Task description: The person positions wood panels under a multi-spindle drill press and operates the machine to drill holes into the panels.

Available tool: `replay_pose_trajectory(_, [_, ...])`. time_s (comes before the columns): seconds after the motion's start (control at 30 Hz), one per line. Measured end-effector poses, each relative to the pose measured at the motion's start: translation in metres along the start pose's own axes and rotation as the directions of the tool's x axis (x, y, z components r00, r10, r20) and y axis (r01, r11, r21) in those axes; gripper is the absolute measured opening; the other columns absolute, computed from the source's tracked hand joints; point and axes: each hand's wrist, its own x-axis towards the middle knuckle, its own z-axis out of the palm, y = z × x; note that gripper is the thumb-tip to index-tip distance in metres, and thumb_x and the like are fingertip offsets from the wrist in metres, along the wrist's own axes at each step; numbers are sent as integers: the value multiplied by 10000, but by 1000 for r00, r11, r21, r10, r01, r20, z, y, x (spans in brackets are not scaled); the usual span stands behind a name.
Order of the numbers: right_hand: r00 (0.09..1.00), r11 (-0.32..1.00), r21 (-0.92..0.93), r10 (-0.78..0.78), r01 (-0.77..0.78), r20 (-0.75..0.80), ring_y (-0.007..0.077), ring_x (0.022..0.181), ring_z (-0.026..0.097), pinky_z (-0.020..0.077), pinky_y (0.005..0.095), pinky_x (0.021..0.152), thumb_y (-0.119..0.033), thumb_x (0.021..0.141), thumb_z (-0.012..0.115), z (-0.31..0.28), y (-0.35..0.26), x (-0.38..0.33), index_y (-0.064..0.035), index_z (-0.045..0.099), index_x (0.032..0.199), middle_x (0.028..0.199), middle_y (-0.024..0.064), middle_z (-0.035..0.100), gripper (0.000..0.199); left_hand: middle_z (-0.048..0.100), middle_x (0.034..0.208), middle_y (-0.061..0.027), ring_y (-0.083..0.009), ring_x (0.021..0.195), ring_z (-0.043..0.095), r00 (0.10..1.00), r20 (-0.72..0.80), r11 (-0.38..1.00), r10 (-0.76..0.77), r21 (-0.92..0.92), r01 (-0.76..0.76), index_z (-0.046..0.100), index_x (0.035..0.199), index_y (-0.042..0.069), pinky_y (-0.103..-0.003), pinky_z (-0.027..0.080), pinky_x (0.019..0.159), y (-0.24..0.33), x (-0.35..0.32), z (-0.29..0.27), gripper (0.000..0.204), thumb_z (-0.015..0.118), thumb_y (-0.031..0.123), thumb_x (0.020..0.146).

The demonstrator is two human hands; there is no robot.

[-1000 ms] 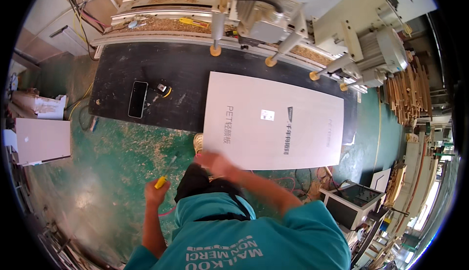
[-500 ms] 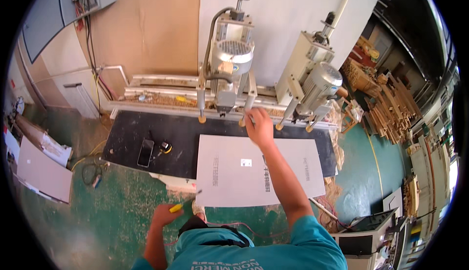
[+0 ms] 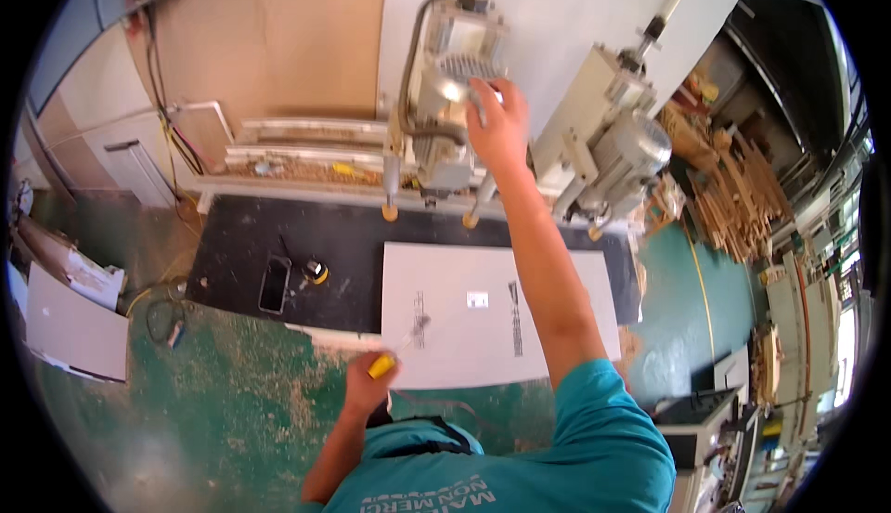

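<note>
My right hand (image 3: 499,123) reaches up in front of the left motor (image 3: 464,72) of a drilling machine. Its fingers are bent and apart; whether they touch the motor I cannot tell. My left hand (image 3: 367,385), low at the near edge of a pale grey board (image 3: 455,350), grips a yellow-handled tool (image 3: 381,364). A thin, blurred shaft points from that handle over the board's near left part. The board lies flat on a black worktable (image 3: 237,262), overhanging its near edge, with printing and a small white label (image 3: 477,300) on top.
A phone (image 3: 275,283) and a small round black-and-yellow object (image 3: 316,272) lie on the table's left part. To the right is a second motor unit (image 3: 631,151). Clamp feet (image 3: 471,220) hang above the table. Wood strips (image 3: 738,202) are piled at the right; cable (image 3: 165,323) lies on the floor.
My right hand has risen from beside a clamp rod to the left motor. My left hand has moved right and up with the yellow-handled tool, whose shaft now lies over the board.
</note>
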Motion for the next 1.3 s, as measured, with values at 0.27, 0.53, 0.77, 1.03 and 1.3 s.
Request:
replay_pose_trajectory(0.27, [532, 497, 301, 429, -814, 730, 295, 1116, 592, 464, 407, 984, -246, 890, 661, -117, -137, -318, -32, 403, 1428, 1343, 169, 540, 634, 534, 1324, -105, -175, 1173, 541, 949, 301, 781, -96, -568, 259, 462, 1402, 21, -340, 471, 943, 47, 60, 38, 599, 676, 82, 846])
replay_pose_trajectory(0.53, [-385, -531, 457, 842, -714, 377, 193, 803, 612, 517, 317, 694, -430, 987, 526, -269, -143, -470, -34, 349, 1426, 1207, 157, 595, 618, 582, 1261, -192, -368, 1107, 582, 151, 987, 804, 50, 50, -593, 583, 1268, 54, -440, 483, 936, -46, 110, 146, 544, 704, 327, 814])
replay_pose_trajectory(0.77, [-429, -377, 359, 900, -854, -74, 127, 567, 519, 473, 270, 525, -287, 1022, 464, -364, -132, -431, -51, 423, 1328, 914, 126, 649, 389, 433, 1465, -192, -387, 1348, 407, 790, 546, 133, 279, 793, -595, 494, 1396, 88, -569, 331, 1079, -125, 297, 88, 564, 564, 410, 939])
replay_pose_trajectory(1.03, [-743, -812, -173, 394, -557, 540, 50, 700, 516, 402, 198, 572, -360, 984, 577, -341, -216, -409, -129, 472, 1365, 964, -27, 590, 458, 508, 1389, -204, -402, 1258, 491, 865, 342, 646, 368, 575, -502, 592, 1264, -1, -531, 370, 1061, -143, 303, 72, 345, 524, 144, 959])
replay_pose_trajectory(1.3, [-641, -773, 175, 610, -609, 466, 191, 971, 628, 518, 322, 835, -141, 974, 575, -369, -205, -395, -88, 390, 1403, 1102, 103, 613, 471, 342, 1524, -229, -495, 1378, 320, 799, 505, 378, 325, 705, -600, 504, 1373, 17, -564, 295, 1113, -142, 209, 60, 471, 490, 281, 982])
